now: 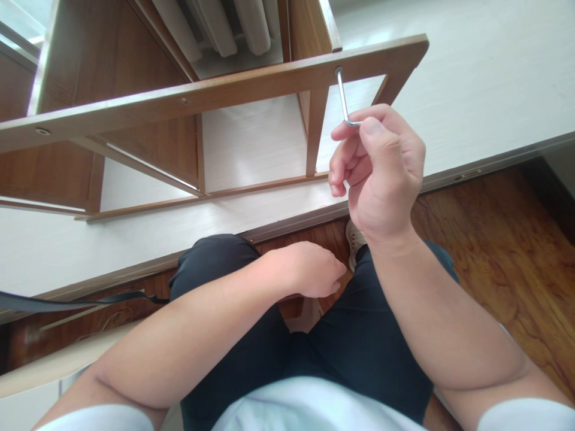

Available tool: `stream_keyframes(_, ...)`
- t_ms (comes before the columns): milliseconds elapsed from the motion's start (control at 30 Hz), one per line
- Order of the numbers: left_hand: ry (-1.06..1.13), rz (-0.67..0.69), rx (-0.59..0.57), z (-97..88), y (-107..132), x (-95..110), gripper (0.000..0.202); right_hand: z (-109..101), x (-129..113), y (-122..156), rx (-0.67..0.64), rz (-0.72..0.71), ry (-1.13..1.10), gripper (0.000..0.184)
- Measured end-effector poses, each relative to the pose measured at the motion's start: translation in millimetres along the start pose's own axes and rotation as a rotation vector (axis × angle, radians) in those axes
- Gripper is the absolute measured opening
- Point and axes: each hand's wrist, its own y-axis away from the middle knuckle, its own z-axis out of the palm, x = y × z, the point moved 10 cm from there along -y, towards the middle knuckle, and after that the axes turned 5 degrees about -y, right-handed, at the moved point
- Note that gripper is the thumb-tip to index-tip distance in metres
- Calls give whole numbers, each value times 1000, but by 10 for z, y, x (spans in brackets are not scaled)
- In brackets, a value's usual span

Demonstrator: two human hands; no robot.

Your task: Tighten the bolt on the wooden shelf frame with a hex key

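Observation:
My right hand is closed, pinching the short arm of a hex key between thumb and forefinger. The key's long arm reaches up into a bolt hole near the right end of a wooden rail. That rail is part of a brown wooden frame with slats and panels, standing on a white surface. My left hand hangs over my lap between the knees, back up, fingers curled and closed. Its palm is hidden, so I cannot see what it holds, if anything.
Another bolt hole shows at the rail's left. The frame stands on a white surface edged by a dark strip. Behind it are white radiator-like columns. A dark strap stretches at left. Wood-patterned floor lies at right.

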Motion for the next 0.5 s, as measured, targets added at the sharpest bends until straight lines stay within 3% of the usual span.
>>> stream_keyframes(500,-8,-1,-19,16,9,6,45,-15,42,5,-4,28,56,43)
